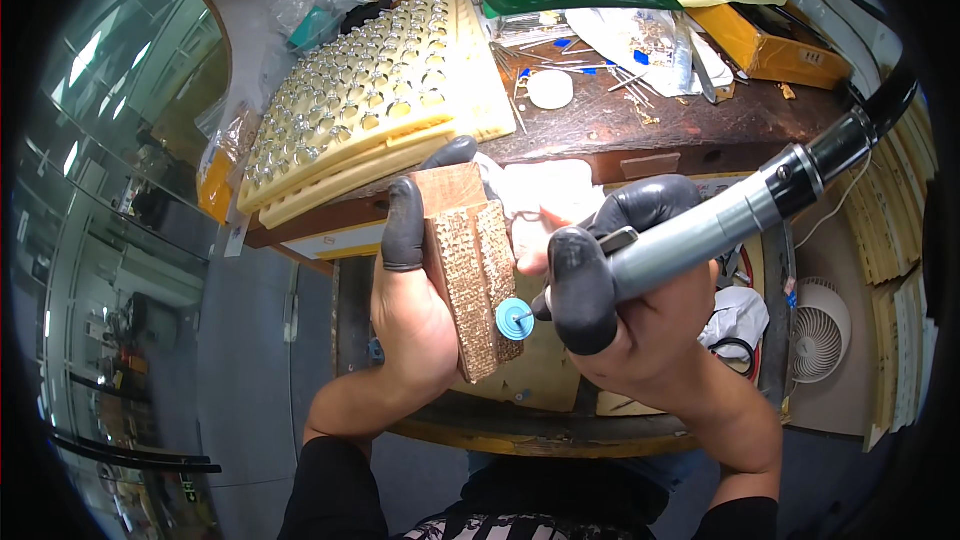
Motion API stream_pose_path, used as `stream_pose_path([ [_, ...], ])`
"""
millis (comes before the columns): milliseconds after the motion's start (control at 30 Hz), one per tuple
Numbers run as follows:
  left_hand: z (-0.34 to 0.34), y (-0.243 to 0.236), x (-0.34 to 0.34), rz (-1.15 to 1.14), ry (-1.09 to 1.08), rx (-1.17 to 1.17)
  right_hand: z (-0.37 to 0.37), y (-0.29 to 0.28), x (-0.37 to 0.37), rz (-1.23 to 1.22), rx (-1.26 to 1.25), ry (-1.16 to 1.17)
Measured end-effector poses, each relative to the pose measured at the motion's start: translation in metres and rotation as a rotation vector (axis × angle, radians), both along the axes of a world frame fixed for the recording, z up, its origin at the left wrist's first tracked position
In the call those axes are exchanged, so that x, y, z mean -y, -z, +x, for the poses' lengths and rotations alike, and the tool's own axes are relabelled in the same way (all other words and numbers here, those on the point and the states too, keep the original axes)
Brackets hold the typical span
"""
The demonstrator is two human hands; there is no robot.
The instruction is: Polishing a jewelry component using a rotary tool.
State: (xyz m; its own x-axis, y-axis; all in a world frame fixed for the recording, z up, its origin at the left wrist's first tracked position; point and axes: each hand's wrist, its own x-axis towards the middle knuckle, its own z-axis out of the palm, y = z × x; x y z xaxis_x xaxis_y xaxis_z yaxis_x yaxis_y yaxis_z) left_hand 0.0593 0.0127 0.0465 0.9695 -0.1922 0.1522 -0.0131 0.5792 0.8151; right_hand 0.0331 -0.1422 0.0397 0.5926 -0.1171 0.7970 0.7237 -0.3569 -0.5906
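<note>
Plainly, left hand (pixel 415 305) holds block (pixel 464 285); right hand (pixel 635 325), handpiece (pixel 700 235).

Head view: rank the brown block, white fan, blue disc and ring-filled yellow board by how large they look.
1. Ring-filled yellow board
2. Brown block
3. White fan
4. Blue disc

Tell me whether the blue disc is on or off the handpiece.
On: the blue disc sits on a thin shaft at the tip of the grey handpiece in the right hand.
</note>
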Motion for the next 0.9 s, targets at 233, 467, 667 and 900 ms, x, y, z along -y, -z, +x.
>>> stream_pose_path([
  [233,-0.001,-0.002,0.005,0.025,-0.06,-0.031,0.007,0.005,0.001,0.001,0.065,0.005],
  [467,-0.001,0.0,0.004,0.05,-0.066,-0.015,0.003,0.002,-0.003,0.039,0.031,-0.006],
  [667,-0.003,-0.004,0.006,-0.09,0.044,-0.031,0.0,0.004,0.0,0.057,-0.044,-0.038],
  [900,-0.003,-0.004,0.006,-0.056,0.013,-0.024,-0.001,0.003,-0.004,0.088,-0.019,-0.019],
])
